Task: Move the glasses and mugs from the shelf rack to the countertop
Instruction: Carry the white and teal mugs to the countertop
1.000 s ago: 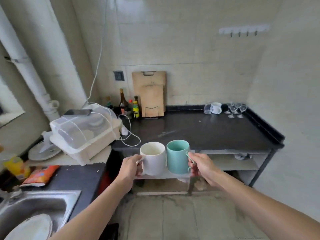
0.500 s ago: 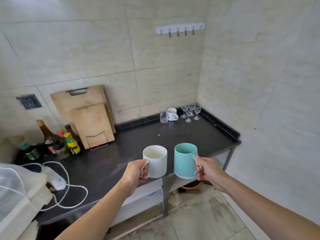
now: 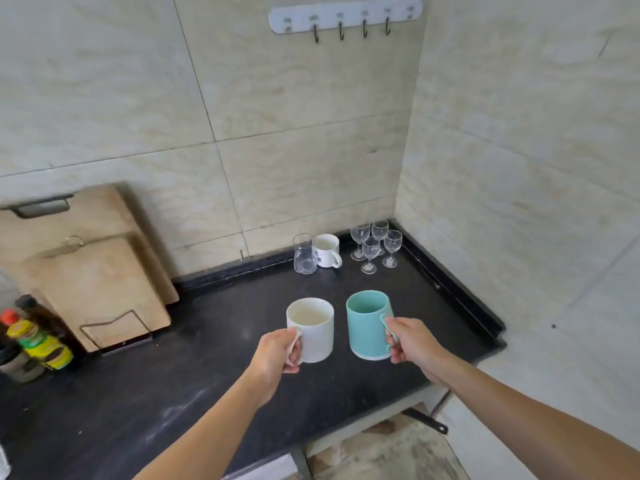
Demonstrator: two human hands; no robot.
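Note:
My left hand (image 3: 277, 355) grips the handle of a white mug (image 3: 311, 327), held upright above the black countertop (image 3: 214, 382). Beside it my right hand (image 3: 412, 344) holds a teal mug (image 3: 367, 323) by its handle, also upright and off the surface. At the back right corner of the counter stand a clear glass carafe (image 3: 304, 254), a white printed mug (image 3: 326, 251) and several small stemmed glasses (image 3: 375, 245). The shelf rack is out of view.
Two wooden cutting boards (image 3: 93, 271) lean in a wire stand against the wall at the left. Sauce bottles (image 3: 38, 341) stand at the far left. A hook rail (image 3: 346, 15) hangs high on the wall. The counter's raised rim (image 3: 457, 289) meets the right wall.
I have moved closer to the counter; both mugs, still in my hands, now hang over its black top instead of in front of its edge.

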